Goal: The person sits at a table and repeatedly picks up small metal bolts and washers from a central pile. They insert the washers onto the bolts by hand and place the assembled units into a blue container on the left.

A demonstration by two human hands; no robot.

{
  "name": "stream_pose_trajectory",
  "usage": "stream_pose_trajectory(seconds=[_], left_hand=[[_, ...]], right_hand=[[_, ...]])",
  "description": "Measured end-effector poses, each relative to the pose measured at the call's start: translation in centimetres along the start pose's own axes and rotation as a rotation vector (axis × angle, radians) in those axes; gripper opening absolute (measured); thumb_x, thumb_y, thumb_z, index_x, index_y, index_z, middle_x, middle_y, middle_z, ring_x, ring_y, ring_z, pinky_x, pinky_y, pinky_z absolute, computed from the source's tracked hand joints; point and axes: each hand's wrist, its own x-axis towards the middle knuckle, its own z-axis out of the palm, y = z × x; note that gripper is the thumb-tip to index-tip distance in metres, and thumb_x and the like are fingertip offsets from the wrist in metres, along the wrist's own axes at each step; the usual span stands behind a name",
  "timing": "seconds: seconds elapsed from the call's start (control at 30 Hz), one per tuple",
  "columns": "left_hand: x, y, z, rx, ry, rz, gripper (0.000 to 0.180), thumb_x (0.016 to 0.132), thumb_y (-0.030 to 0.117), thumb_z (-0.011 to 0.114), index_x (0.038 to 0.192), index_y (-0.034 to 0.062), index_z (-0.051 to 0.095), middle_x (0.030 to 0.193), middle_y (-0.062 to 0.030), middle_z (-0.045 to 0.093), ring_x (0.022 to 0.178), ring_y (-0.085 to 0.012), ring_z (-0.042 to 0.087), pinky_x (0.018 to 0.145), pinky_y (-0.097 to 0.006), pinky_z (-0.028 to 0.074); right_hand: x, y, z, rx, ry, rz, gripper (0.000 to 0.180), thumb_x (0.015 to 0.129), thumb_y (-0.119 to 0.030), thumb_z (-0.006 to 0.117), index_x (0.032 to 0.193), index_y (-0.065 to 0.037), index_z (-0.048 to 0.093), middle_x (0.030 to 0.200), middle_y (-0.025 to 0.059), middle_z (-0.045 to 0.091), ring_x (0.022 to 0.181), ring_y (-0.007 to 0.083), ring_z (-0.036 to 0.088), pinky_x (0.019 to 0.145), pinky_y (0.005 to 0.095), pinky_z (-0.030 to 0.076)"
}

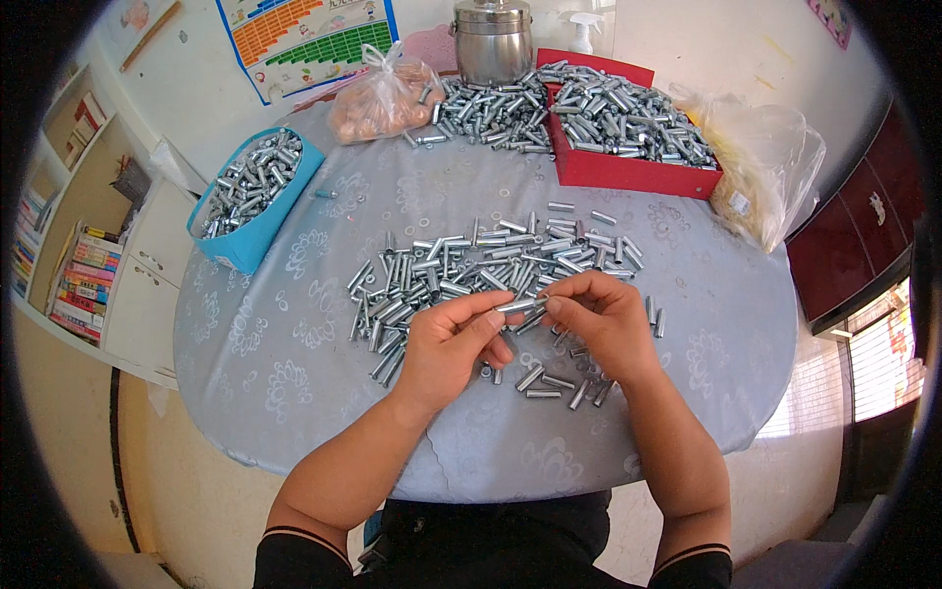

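Over the middle of the table, my left hand (453, 346) pinches a shiny metal sleeve anchor (516, 307) between thumb and fingers. From the other side, the thumb and fingertips of my right hand (610, 322) close on its far end, where a small part is too hidden to make out. Behind and around both hands spreads a loose pile of silvery sleeves and bolts (471, 260), with small washers scattered among them. Several more sleeves (543, 389) lie nearer to me, below the hands.
A blue bin (257, 236) full of metal anchors stands at the left. At the back are a red box (638, 175) heaped with them, a plastic bag of round brownish things (381, 108), a steel pot (493, 44) and a clear bag (760, 187). A patterned grey cloth (255, 363) covers the table.
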Motion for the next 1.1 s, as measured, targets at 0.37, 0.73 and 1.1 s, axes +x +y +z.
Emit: stream_pose_trajectory(seconds=[0.37,0.73,1.1], left_hand=[[0.0,0.5,-0.8,0.071,-0.042,0.036,0.028,0.096,0.007,0.054,0.122,-0.0022,0.060,0.100,-0.0112,0.070,0.067,-0.0113,0.064,0.061,-0.024,0.055],[0.3,1.8,-2.1,0.113,-0.016,0.086,0.026,0.094,0.006,0.055,0.117,-0.0026,0.063,0.093,-0.0121,0.071,0.065,-0.0130,0.065,0.059,-0.026,0.054],[0.8,2.6,-3.4,0.007,0.262,0.113,0.025,0.095,0.009,0.054,0.116,-0.0011,0.064,0.092,-0.0112,0.070,0.063,-0.0117,0.062,0.055,-0.024,0.051]], right_hand=[[-0.4,-1.0,0.3,-0.071,-0.039,0.032,0.018,0.086,-0.004,0.070,0.102,0.003,0.070,0.090,0.0050,0.069,0.080,0.0099,0.062,0.072,0.0244,0.051],[0.9,-3.7,1.7,-0.147,-0.135,0.044,0.011,0.086,-0.004,0.069,0.095,0.002,0.068,0.086,0.0034,0.068,0.076,0.0087,0.062,0.067,0.0233,0.050],[1.8,-1.0,3.2,-0.659,-0.091,-0.287,0.011,0.079,-0.015,0.074,0.086,-0.008,0.071,0.076,0.0091,0.062,0.068,0.0226,0.061,0.063,0.0329,0.049]])
